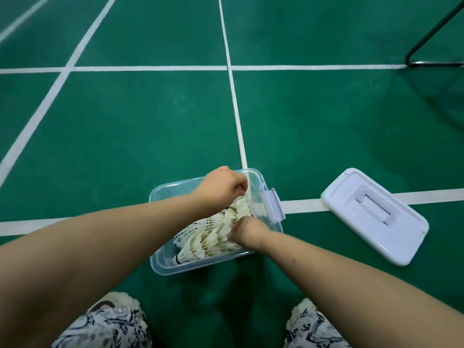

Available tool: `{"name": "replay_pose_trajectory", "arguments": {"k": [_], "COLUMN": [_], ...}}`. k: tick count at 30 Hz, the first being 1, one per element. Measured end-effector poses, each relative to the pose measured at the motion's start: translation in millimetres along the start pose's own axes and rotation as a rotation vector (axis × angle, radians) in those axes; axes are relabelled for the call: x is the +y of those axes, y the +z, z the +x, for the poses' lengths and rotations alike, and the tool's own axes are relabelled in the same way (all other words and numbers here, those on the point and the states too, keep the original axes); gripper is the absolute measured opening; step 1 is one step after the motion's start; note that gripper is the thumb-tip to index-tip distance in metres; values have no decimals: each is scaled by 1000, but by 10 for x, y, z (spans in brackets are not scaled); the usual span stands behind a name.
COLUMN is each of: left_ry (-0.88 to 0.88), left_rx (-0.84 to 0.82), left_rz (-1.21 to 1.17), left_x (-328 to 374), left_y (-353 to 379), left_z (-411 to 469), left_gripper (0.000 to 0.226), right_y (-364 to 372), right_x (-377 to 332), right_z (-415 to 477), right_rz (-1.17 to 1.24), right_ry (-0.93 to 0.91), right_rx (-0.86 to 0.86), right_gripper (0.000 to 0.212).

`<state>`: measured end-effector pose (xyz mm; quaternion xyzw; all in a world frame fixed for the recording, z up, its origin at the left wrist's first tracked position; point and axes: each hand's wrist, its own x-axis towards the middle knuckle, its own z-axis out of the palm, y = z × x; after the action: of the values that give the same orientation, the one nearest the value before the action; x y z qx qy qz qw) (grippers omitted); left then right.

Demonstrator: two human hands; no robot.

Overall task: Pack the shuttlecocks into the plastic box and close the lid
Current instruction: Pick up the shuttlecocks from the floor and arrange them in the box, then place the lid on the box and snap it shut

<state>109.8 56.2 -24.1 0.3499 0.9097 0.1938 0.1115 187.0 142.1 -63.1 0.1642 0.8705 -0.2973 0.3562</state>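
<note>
Head view of packing in progress. Both hands work inside the box (160, 257), a clear tub standing open on the green floor (150, 121) between the person's knees. The left hand (221, 188) reaches to the far corner, fingers curled together over the top of the shuttlecocks (208, 237); whether it pinches 1 of them or only presses down cannot be told, since the fingertips are turned away. The right hand (247, 232) sits at the near right rim, also curled, its fingertips buried among the feathers, so its grip cannot be told either. Judgement: the 2 hands bracket the pile from opposite ends in order to settle it below the rim, which the lid needs clear to seat.

The shuttlecocks lie on their sides in overlapping rows under and between the hands, 1 dark-banded cork showing at the near left of the pile. No loose shuttlecock is visible on the floor, so packing appears nearly complete.

The lid (374, 214) rests handle up, well right of the right hand and apart from the box, within that hand's reach. A latch (273, 204) hangs open on the box's right side, just beyond the right hand
</note>
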Motion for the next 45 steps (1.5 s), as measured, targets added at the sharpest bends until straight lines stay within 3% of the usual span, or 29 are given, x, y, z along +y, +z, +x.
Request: {"name": "replay_pose_trajectory", "arguments": {"k": [3,8,10,15,21,24,27,33,35,38,45], "left_ry": [11,2,-5,-25,14,1,-7,-52,-64,-107,-36], "left_rx": [-26,-20,-20,30,39,69,85,48,24,-29,-234], "left_rz": [3,-1,-18,-119,-117,-99,-87,-89,-50,85,239], "left_x": [18,61,109,258,204,153,91,-39,-83,-166,-239], "left_y": [41,28,19,60,153,166,157,251,363,590,820], "left_z": [37,42,24,-13,-35,-26,-24,-118,-189,-325,-443], "left_gripper": [14,15,15,11,26,28,25,24,30,41,88], "right_y": [-116,-439,-483,-449,-416,-403,-341,-194,-132,-33,-21], "right_x": [81,187,204,249,295,272,240,190,201,203,178], "right_z": [48,-43,-70,-108,-198,-222,-191,-95,-77,-39,23], "right_rz": [-87,118,110,53,-145,-78,0,-67,-172,-298,-337], "right_ry": [-57,-148,-206,-255,-208,-166,-126,-126,-120,-111,-56], "right_rx": [36,501,560,496,504,469,341,129,99,103,106], "right_gripper": [41,49,50,31,22,8,11,25,30,19,30]}}
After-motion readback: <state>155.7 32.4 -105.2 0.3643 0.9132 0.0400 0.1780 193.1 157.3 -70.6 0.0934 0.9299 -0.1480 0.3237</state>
